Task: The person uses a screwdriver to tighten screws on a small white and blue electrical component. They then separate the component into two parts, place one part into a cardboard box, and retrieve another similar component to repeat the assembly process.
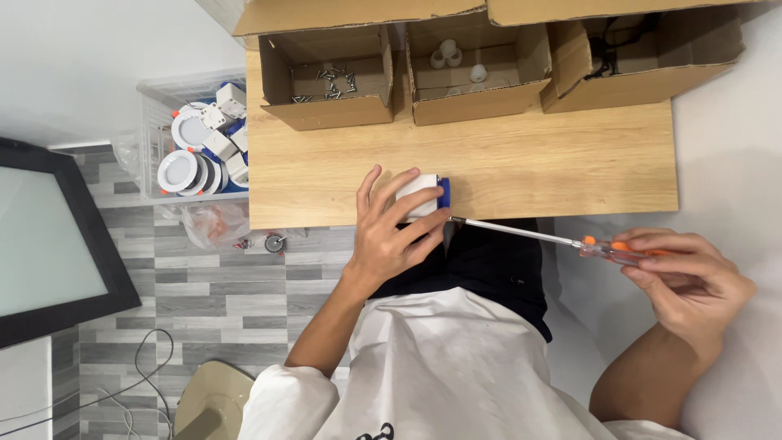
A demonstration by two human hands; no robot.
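Left hand [389,236] clasping white-and-blue box [423,194]; right hand [688,281] gripping orange, apparently clear-handled screwdriver [562,239].

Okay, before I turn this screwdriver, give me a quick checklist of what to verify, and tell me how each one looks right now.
1. Left hand pins the white box on the table edge: ok.
2. Right hand has its grip on the screwdriver handle: ok.
3. Tip meets the box beside its blue end: ok.
4. Tip seated in a screw head: cannot tell.
5. Left fingers clear of the tip: not ok, one lies right beside it.
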